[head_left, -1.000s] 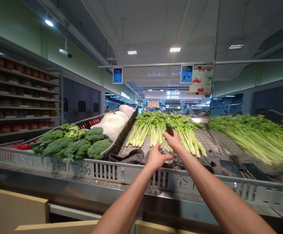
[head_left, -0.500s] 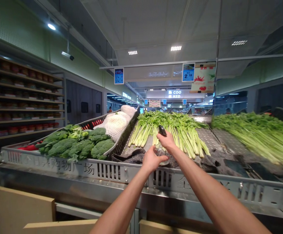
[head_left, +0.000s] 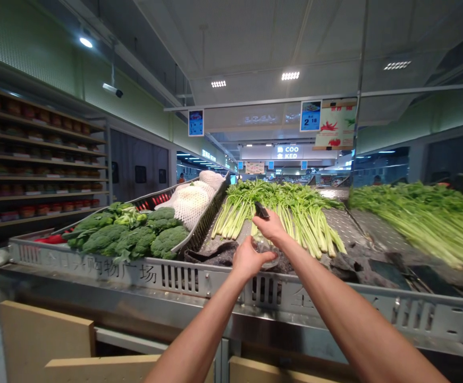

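Observation:
A clear spray bottle [head_left: 270, 261] with a black spray head [head_left: 261, 210] is between my hands, above the front of the display. My right hand [head_left: 271, 227] is closed at its top, around the neck and trigger. Lower down, my left hand [head_left: 249, 258] curves its thumb and fingers about the see-through body. Most of the bottle is hidden by the hands. Beyond it, stalks of celery [head_left: 295, 218] lie in a spread row, leaves toward the back. Dark cloth [head_left: 215, 254] lies bunched below and beside the bottle.
A grey slotted rail [head_left: 223, 284] runs along the display's front. To the left are broccoli heads [head_left: 135, 239] and net-wrapped white vegetables [head_left: 191, 201] behind a black divider. A mirror [head_left: 414, 159] on the right reflects celery. Shelves of jars [head_left: 40, 154] stand far left.
The black spray head has tipped and shifted slightly left with my right hand. My left hand keeps its grip on the bottle. The view has shifted a little.

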`<state>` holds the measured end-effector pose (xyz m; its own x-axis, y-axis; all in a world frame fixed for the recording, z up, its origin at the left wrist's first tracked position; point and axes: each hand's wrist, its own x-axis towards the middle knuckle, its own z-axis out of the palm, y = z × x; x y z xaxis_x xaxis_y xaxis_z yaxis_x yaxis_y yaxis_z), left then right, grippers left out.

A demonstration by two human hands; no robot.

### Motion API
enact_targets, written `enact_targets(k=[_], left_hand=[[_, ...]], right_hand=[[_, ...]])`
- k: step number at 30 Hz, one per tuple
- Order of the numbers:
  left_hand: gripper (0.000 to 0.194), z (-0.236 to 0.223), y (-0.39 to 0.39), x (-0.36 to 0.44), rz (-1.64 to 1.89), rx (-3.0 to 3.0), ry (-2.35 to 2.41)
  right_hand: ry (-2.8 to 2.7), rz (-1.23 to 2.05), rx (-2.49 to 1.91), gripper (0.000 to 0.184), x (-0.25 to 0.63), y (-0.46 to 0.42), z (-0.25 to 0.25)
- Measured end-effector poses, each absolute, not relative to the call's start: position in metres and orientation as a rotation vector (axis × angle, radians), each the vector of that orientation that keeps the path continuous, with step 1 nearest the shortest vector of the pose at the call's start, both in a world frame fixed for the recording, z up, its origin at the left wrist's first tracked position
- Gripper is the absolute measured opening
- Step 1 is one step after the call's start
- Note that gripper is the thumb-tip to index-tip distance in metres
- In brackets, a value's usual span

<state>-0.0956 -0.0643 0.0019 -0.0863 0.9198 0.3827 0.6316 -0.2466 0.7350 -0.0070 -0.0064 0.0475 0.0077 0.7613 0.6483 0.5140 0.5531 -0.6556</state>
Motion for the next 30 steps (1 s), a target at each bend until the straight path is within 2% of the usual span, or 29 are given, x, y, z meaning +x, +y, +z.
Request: enact_targets(k=[11,23,30], left_hand=[[0.081,0.005,-0.053,-0.078,1.343,1.865,1.482],[0.081,0.004,-0.051,-0.053,1.288,1.813,1.386],[0.08,-0.019,-0.04,-0.028,1.268,1.836,1.218]], right_hand=[[-1.495,0.243,-1.117,0.027,0.017,-0.013,0.059],[-1.428,0.145,-1.18,0.019,0.039,-0.013,0.052],[-1.373,0.056,-1.231,0.021,0.069,-0.015,0.028]])
